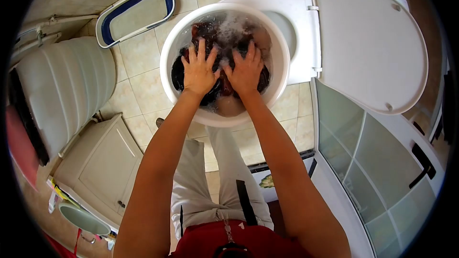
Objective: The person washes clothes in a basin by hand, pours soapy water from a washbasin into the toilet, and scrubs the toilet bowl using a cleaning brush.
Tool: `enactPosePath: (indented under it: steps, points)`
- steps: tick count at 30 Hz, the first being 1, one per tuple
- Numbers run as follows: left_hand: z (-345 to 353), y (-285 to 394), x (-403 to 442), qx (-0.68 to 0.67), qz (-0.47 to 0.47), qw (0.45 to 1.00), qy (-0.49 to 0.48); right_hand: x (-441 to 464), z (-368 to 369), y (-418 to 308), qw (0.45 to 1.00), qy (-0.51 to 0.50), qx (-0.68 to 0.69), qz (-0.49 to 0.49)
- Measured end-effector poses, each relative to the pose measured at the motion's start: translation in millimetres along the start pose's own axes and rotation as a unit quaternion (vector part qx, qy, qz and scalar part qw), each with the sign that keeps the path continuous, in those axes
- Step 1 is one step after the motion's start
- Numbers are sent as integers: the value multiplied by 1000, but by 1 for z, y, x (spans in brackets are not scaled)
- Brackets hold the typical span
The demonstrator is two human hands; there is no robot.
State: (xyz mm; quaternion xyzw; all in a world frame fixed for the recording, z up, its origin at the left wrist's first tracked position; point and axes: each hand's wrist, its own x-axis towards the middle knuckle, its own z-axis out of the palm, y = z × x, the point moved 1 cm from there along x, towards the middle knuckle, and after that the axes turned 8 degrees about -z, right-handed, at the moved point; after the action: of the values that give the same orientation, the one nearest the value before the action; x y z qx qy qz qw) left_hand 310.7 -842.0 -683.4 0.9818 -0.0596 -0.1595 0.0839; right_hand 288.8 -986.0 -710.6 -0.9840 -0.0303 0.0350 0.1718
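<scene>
A round white basin (167, 62) holds water and dark clothes (178, 72), black with some reddish-brown parts. My left hand (199, 70) lies palm down on the wet clothes, left of the middle, with its fingers spread. Beside it, my right hand (246, 68) also rests on the clothes, palm down and fingers apart. Neither hand grips anything that I can see. Splashing, bubbly water (233, 27) shows beyond the fingertips at the far side. Most of the clothes are under water, so their kinds cannot be made out.
The basin overlaps a white toilet (302, 33) with its lid (370, 50) raised to the right. A blue-and-white oblong tub (111, 25) stands on the tiled floor (138, 57). A beige cabinet (107, 167) is at lower left, a glass-panelled door (363, 148) at right.
</scene>
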Motion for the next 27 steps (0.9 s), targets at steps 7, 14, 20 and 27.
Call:
enactPosePath:
  steps: [7, 14, 20, 27]
  points:
    - [59, -14, 39, -47, 22, 996, 70, 22, 59, 34, 973, -223, 30, 50]
    - [87, -32, 64, -21, 4, 994, 111, 33, 79, 50, 978, -191, 3, 87]
    - [36, -24, 32, -232, -45, 971, 34, 47, 21, 37, 991, -47, 107, 61]
    - [-40, -52, -51, -128, 7, 948, 291, -6, -73, 34, 981, 170, -61, -67]
